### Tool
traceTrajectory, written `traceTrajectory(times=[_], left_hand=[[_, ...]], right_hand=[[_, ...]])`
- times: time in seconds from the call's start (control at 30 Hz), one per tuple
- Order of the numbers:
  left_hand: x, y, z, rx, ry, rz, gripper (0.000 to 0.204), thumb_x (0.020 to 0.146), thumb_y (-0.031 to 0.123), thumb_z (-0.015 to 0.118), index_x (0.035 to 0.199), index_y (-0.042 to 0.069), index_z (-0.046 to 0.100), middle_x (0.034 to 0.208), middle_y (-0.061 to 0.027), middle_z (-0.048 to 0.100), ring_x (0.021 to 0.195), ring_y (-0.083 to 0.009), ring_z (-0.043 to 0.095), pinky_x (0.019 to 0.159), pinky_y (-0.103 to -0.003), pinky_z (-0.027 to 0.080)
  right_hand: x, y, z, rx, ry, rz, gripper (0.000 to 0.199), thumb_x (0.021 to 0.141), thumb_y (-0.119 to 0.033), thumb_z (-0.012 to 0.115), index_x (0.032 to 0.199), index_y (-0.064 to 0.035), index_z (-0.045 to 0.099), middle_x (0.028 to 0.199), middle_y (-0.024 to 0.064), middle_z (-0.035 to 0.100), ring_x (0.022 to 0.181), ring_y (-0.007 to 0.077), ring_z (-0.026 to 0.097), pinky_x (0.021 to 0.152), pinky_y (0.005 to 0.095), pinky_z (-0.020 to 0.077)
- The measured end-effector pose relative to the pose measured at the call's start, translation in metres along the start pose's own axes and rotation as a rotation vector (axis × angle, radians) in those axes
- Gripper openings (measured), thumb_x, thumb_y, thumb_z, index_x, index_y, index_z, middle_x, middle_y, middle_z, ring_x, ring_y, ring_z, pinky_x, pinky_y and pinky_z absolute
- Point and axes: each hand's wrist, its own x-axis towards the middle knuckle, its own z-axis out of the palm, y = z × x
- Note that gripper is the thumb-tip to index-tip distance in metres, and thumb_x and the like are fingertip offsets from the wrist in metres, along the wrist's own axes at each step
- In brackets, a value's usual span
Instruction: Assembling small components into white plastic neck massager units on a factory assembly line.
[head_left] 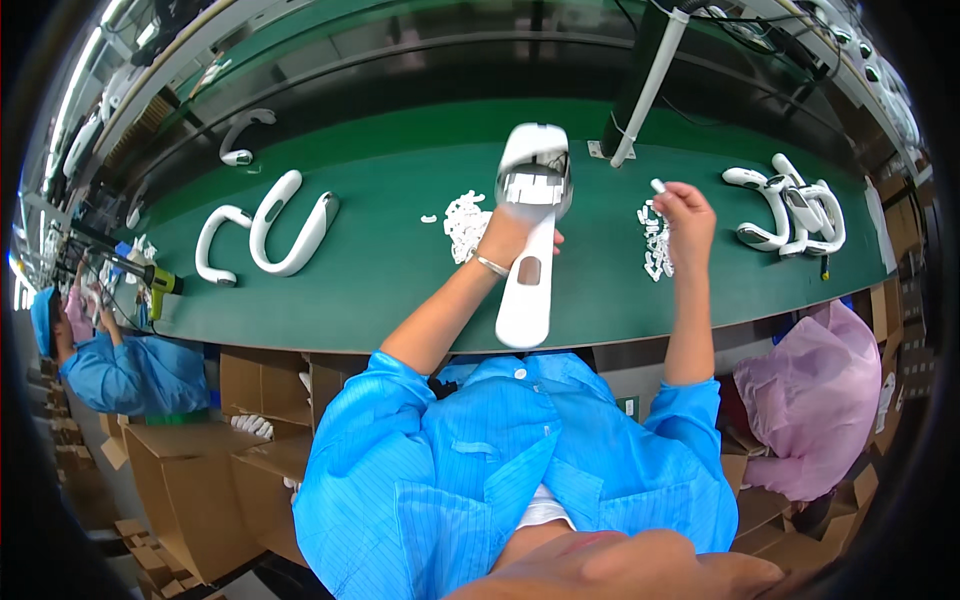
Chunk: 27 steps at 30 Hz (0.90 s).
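Observation:
My left hand [508, 236] is closed round a white U-shaped neckband device [525, 305], held up over the middle of the green bench. One rounded end of the device points toward me; the far end is blurred and shows a white, slotted inside. Between thumb and fingertips, my right hand [690, 215] pinches a small white plastic piece [657, 186]. Just under that hand lies a loose pile of small white pieces [656, 248]. Another heap of similar white pieces [464, 226] is beside my left wrist.
Two white U-shaped devices [262, 240] lie at left, and several are stacked [800, 215] at right. A dark post [640, 85] stands behind my right hand. A green-and-black power tool [158, 283] is at the left edge. Co-workers in blue [145, 370] and pink [815, 400] flank me. Cardboard boxes [195, 490] stand behind.

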Motion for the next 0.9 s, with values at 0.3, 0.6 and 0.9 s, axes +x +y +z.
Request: traceTrajectory(times=[0.3, 0.6, 0.9], left_hand=[[-0.027, 0.002, 0.038, -0.147, -0.003, 0.064, 0.041, 0.086, 0.037, 0.060, 0.104, 0.000, 0.057, 0.079, -0.0105, 0.062, 0.066, -0.0148, 0.062, 0.055, -0.024, 0.052], [-0.001, -0.021, 0.043, 0.044, 0.101, 0.066, 0.035, 0.081, 0.004, 0.058, 0.114, 0.000, 0.046, 0.081, -0.0106, 0.060, 0.054, -0.0174, 0.060, 0.044, -0.028, 0.051], [-0.001, -0.028, 0.050, 0.053, 0.138, 0.174, 0.042, 0.086, 0.004, 0.053, 0.124, 0.004, 0.033, 0.092, -0.0139, 0.059, 0.058, -0.0187, 0.061, 0.046, -0.030, 0.054]], right_hand=[[-0.073, -0.019, 0.053, 0.214, -0.199, 0.144, 0.015, 0.080, 0.006, 0.058, 0.095, 0.0057, 0.062, 0.089, 0.0128, 0.063, 0.081, 0.0207, 0.065, 0.072, 0.0267, 0.0554], [-0.069, -0.010, 0.082, 0.180, -0.186, 0.249, 0.012, 0.082, 0.002, 0.056, 0.094, 0.0053, 0.058, 0.079, 0.0091, 0.063, 0.066, 0.0128, 0.062, 0.060, 0.0237, 0.0530], [-0.066, 0.004, 0.082, 0.109, -0.189, 0.225, 0.015, 0.083, 0.002, 0.055, 0.095, 0.0056, 0.061, 0.082, 0.0106, 0.064, 0.066, 0.0134, 0.063, 0.059, 0.0239, 0.0531]])
